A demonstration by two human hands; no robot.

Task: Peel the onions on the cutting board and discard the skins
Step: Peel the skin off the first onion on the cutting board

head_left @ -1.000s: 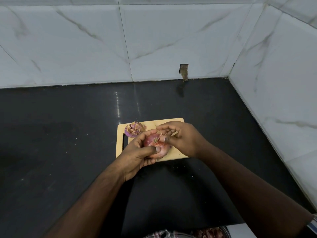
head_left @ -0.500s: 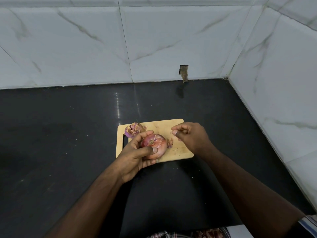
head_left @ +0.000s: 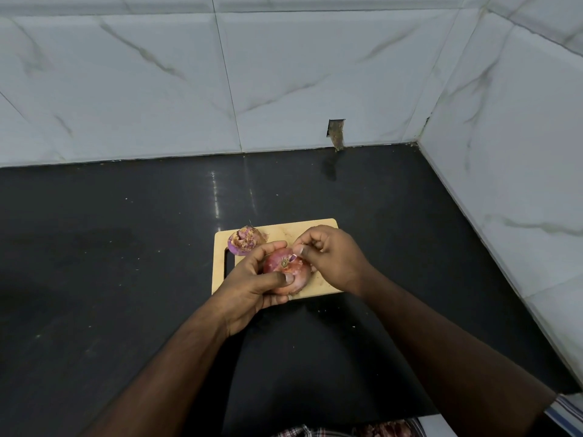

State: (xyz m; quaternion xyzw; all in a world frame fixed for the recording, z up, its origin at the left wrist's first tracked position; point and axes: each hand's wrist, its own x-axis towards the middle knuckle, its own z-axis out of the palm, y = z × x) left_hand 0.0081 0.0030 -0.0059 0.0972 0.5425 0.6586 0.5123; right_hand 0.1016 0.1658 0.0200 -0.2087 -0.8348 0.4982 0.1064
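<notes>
Over near edge of cutting board, held just above the wood: onion, reddish, papery skin mostly on, stem nub facing up. Gripped by left hand, fingers curled round far and left side, thumb pressed across near face. Right hand at onion's upper right, thumb and forefinger pinched on a small flap of skin beside the nub, other fingers curled in; purple flesh just showing under the flap.

Step in hand, by the look of it: peeling 1st onion, early on, only a sliver lifted so far, most of skin left.

Next move prob. calls for: pull flap down and away from nub toward base, w/ left hand turning onion to feed fresh skin to the pinch. Firm hold needed from left, since dry skin tears short and onion can slip. Torn bits then to be dropped somewhere; no bin or bowl visible, so discard spot can't be told.

Further out, at board's far-left corner: 2nd onion, purple, ragged dry top, resting on wood, apart from both hands. Looks part stripped, hard to say how far. Board's slot handle on left side.

Beyond: black counter, few skin flecks near board's front edge. White marble-look tiled wall behind and to right.
</notes>
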